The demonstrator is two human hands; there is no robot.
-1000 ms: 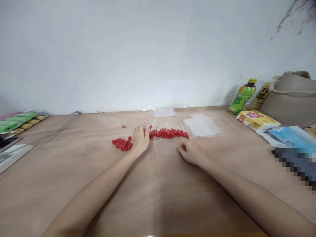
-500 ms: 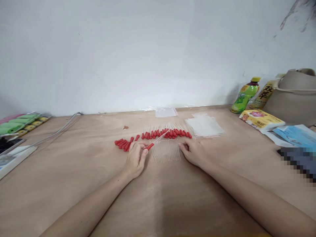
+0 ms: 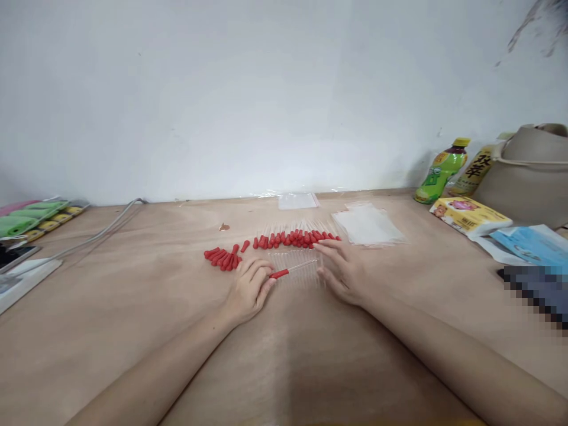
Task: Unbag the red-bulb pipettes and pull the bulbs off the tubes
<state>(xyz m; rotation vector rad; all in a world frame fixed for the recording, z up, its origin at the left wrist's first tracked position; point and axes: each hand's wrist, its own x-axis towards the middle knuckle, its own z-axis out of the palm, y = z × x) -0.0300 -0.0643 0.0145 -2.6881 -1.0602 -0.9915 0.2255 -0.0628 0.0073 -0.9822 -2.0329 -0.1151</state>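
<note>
Between the thumb and fingers of my left hand (image 3: 252, 290) is the red rubber bulb of a glass dropper (image 3: 279, 274), its clear tube pointing right. My right hand (image 3: 345, 272) is open, thumb and fingers apart, near the tube's tip; I cannot tell whether it touches. Below the dropper lies a row of clear glass tubes (image 3: 298, 258) side by side. Behind them, several assembled droppers (image 3: 288, 238) lie with red bulbs toward me and tubes toward the wall. A small pile of loose red rubber bulbs (image 3: 222, 258) sits left of them, beyond my left hand.
Clear plastic bags (image 3: 370, 223) lie at the back right, another bag (image 3: 298, 201) by the wall. Far right are a green bottle (image 3: 441, 174), a yellow tissue pack (image 3: 470, 216), a blue packet (image 3: 532, 247) and a beige bag (image 3: 523, 171). A grey cable (image 3: 102, 234) runs on the left.
My left hand has lowered the dropper, turning it from slanting upward to nearly level. My right hand has opened its fingers and come closer to the dropper's tip.
</note>
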